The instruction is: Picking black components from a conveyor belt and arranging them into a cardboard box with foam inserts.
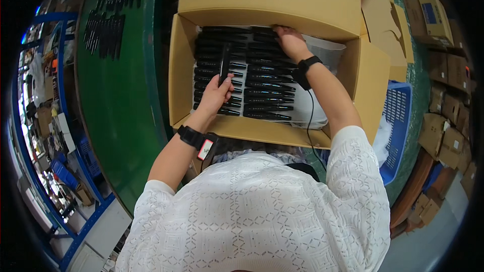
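Before me stands an open cardboard box (pixel 264 15), its flaps folded outward. Inside, glossy black tapered handle-like pieces (pixel 269 92) lie side by side in two columns on white wrapping sheet (pixel 308 104). My left hand (pixel 214 96) grips one black piece (pixel 225 62) by its lower end, holding it upright in the picture over the left column. At the far end of the right column, my right hand (pixel 293 43) reaches down with its fingertips at a black piece (pixel 262 30). The fingers partly hide that end, so whether they grip it is unclear.
Left of the box is a green-topped table (pixel 113 121) with more black pieces (pixel 104 34) at its far end. A blue plastic basket (pixel 399 121) stands on the right, near stacked cardboard boxes (pixel 450 68). A cable (pixel 311 121) hangs from my right wrist device across the box edge.
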Motion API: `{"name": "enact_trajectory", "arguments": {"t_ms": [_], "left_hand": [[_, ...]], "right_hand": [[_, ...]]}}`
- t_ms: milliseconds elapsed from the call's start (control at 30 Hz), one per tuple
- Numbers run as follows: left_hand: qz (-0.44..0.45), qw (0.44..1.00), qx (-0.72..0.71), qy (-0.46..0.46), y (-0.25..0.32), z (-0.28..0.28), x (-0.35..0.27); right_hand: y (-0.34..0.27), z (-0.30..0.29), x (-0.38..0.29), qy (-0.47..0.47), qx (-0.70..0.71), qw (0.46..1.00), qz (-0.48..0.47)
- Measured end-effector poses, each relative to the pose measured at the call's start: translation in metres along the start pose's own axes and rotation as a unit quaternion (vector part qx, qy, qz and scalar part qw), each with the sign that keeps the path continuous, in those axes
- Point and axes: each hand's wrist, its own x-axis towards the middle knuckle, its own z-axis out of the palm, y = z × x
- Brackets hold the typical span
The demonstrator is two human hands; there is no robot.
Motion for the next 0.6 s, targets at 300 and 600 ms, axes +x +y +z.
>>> {"name": "enact_trajectory", "arguments": {"t_ms": [300, 600], "left_hand": [[0.038, 0.990, 0.136, -0.001, -0.009, -0.004, -0.005], [0.124, 0.956, 0.264, 0.005, -0.001, 0.007, -0.003]], "right_hand": [[-0.012, 0.026, -0.018, 0.141, -0.157, 0.977, -0.037], [-0.019, 0.035, -0.023, 0.167, -0.190, 0.967, 0.028]]}}
